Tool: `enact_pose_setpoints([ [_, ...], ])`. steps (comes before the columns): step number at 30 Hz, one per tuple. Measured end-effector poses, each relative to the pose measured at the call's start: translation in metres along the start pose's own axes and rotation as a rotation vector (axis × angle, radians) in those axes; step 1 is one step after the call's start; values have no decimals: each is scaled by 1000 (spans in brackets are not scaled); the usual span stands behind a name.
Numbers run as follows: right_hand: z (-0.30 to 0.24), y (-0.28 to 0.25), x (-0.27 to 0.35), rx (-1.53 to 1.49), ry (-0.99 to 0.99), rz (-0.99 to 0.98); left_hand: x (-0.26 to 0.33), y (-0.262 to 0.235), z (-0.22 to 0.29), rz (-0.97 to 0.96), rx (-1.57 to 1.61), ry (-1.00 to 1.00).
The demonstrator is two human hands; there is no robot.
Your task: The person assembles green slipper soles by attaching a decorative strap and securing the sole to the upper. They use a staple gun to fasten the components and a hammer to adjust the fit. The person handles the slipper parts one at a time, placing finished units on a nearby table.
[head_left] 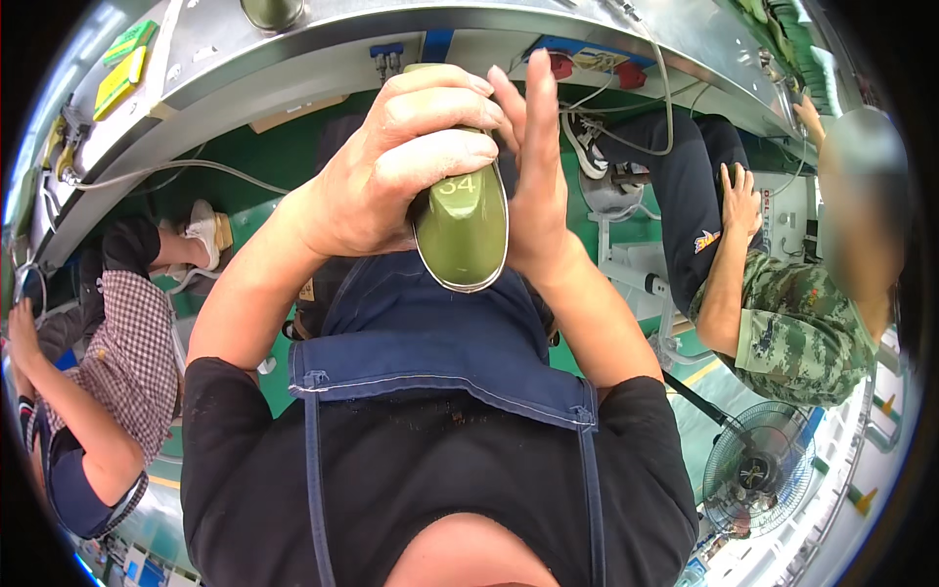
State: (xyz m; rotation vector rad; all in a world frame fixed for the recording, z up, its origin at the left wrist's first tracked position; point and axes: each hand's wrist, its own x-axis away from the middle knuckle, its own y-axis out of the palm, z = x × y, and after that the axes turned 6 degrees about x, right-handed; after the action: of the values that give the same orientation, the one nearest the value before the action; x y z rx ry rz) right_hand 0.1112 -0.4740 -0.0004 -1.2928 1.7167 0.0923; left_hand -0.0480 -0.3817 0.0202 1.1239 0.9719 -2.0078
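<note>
A glossy olive-green shoe last [462,243] is held up in front of my chest, with a pale marking on it and a thin silvery rim around its lower end. My left hand [386,161] wraps round it from the left, its fingers curled over the top. On the opposite side my right hand [536,186] rests its palm side against the last, fingers stretched upward. The far end of the last is mostly hidden behind my left fingers. Another rounded olive-green piece [273,10] stands on the metal workbench [342,44] ahead, cut off by the picture's edge.
Yellow and green blocks [121,83] lie on the bench at the left. A pale cable [196,168] hangs below its edge. Co-workers sit on both sides, one in a checked garment [127,362], one in a camouflage shirt [802,328]. A floor fan [758,474] stands behind right.
</note>
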Motion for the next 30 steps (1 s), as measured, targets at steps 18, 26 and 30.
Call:
enact_pose_setpoints([
  [18, -14, 13, -43, 119, 95, 45, 19, -20, 50, 246, -269, -26],
  [26, -12, 10, -40, 193, 110, 41, 11, -22, 49, 224, -241, -41],
  [30, -7, 5, -36, 168, 97, 34, 5, -26, 50, 144, -193, -71],
])
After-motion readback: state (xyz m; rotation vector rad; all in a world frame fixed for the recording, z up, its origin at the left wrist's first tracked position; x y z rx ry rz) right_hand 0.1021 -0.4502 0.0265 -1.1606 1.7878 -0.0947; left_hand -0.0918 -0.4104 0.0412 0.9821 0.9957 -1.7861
